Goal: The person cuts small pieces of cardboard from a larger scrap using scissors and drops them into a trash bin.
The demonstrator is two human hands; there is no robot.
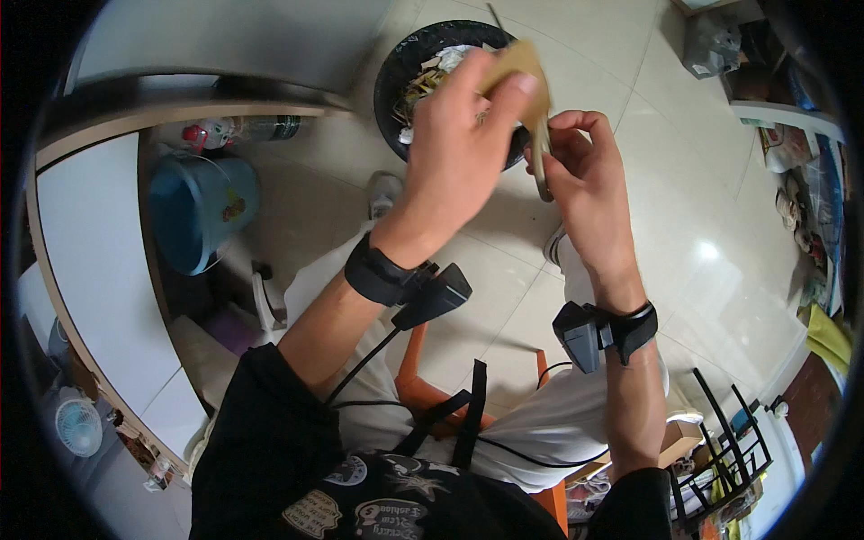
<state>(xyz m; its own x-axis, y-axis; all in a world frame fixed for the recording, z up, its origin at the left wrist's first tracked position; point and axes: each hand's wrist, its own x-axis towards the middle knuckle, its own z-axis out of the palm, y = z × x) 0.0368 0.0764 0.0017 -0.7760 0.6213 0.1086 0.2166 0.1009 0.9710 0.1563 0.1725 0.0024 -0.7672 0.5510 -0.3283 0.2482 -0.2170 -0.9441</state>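
Note:
My left hand (459, 142) pinches a tan, paper-like sheet (533, 61) between thumb and fingers; it is slightly blurred. A narrow, slightly curved strip (542, 169) runs down from the sheet's lower edge. The fingers of my right hand (587, 162) grip that strip near its lower end. A thin dark end (498, 20) sticks out above the sheet; whether it belongs to the same strip I cannot tell. Below both hands stands a round bin with a black liner (386, 101), holding thin shavings (422, 88) and crumpled white tissue (452, 57).
An orange stool (422, 385) is beneath me on the tiled floor (682, 202). To the left are a light-blue bucket (229, 189) and a white-topped table (94, 223). A black metal rack (736, 452) stands at lower right, with loaded shelves (776, 115) farther up.

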